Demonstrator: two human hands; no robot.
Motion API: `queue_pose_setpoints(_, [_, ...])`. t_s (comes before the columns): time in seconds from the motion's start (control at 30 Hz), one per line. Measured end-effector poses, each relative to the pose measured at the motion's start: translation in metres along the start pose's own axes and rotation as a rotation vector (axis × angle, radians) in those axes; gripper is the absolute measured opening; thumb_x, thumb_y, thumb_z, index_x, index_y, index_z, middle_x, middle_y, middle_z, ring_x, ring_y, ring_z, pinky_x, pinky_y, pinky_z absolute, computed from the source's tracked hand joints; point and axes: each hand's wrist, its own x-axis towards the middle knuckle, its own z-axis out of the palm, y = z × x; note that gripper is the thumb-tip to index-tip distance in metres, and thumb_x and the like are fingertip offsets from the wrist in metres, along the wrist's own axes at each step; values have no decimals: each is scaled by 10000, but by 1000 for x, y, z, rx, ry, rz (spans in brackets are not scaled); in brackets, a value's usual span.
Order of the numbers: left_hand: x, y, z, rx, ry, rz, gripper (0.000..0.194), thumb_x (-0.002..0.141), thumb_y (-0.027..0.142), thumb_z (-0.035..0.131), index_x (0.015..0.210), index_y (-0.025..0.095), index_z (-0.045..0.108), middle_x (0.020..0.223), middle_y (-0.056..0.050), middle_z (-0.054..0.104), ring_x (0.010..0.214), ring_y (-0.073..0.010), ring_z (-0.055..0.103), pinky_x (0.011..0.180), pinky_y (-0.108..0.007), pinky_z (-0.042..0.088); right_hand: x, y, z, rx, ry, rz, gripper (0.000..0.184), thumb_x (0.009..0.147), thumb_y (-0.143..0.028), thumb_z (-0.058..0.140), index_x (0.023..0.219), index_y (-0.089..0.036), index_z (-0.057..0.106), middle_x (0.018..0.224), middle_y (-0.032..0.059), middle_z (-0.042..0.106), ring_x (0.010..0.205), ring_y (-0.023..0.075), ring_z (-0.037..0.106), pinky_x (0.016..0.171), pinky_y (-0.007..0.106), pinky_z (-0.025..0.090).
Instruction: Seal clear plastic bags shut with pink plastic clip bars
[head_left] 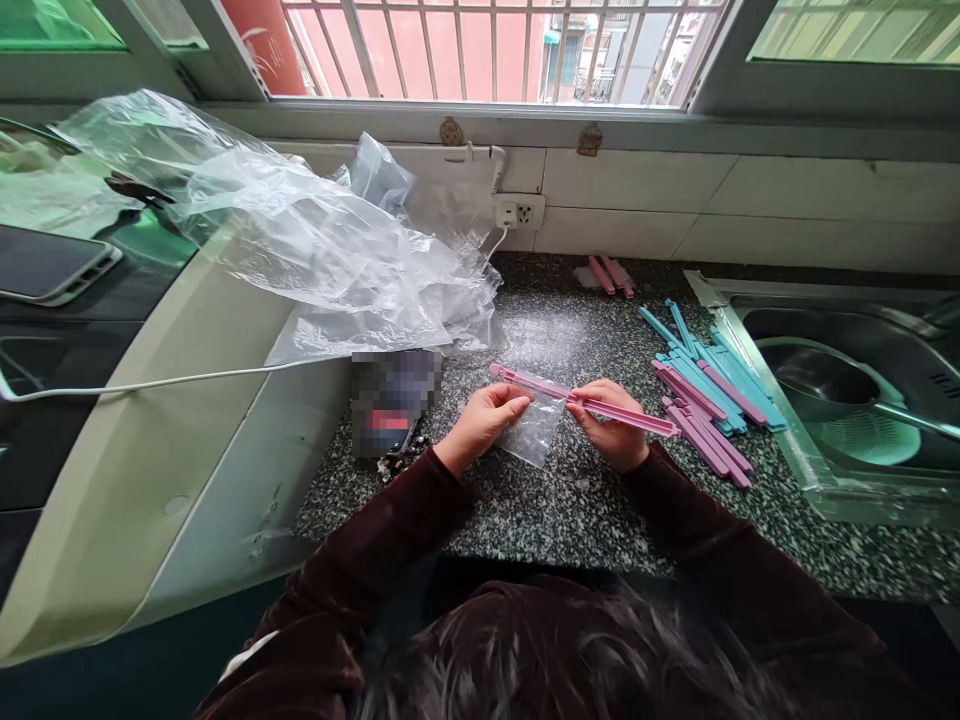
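Between my hands is a small clear plastic bag (534, 437) with a long pink bag sealing clip (626, 412) across its top. My left hand (484, 420) pinches the bag's upper left edge just under the clip. My right hand (611, 425) is closed around the clip near its middle, at the bag's right corner. The clip's right part sticks out beyond my right hand. To the right lie loose pink clips (705, 440) and blue clips (739, 375) in a pile.
Large crumpled clear plastic (322, 240) lies at the left over a pale appliance. A phone (397, 400) rests on the speckled counter (540, 520). Small pink clips (611, 275) sit near the wall. At the right is a metal sink (817, 490). A white cable (187, 378) crosses the left.
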Motion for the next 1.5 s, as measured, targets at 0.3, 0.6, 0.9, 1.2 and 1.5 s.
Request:
queue_pose_setpoints(0.3, [2,-3,1,-95,-11,-30,385,559,414,766,734,97,634,530,48,469,484,-47,359,496,-214,248,-4,-1,2,23,-36,6,53,762,-221,649,811,-203,637,730,31,647,673,147,608,613,295,523])
queue_pose_setpoints(0.6, [2,0,5,-147,35,-83,337,549,374,765,668,103,604,497,42,474,461,-51,368,472,-215,250,-4,-2,4,41,-47,4,53,756,-210,656,803,-198,635,718,33,644,669,149,603,622,302,524])
queue_pose_setpoints(0.9, [2,1,5,-160,25,-110,298,554,368,738,606,125,574,474,44,455,439,-53,363,456,-221,238,-3,-3,2,45,-84,2,40,763,-214,649,796,-198,635,717,34,648,658,147,607,617,299,526])
queue_pose_setpoints(1.2, [1,2,7,-155,51,-114,239,553,313,717,568,125,570,461,41,452,439,-55,357,462,-229,224,0,-2,-1,41,-110,-34,61,767,-229,646,818,-202,627,727,35,646,666,149,606,616,301,529])
queue_pose_setpoints(1.5, [1,3,8,-209,103,-104,254,529,280,735,546,131,530,459,61,424,436,-43,342,458,-220,231,2,0,-5,38,-153,-49,105,767,-247,647,854,-190,633,765,49,644,687,152,607,619,291,525])
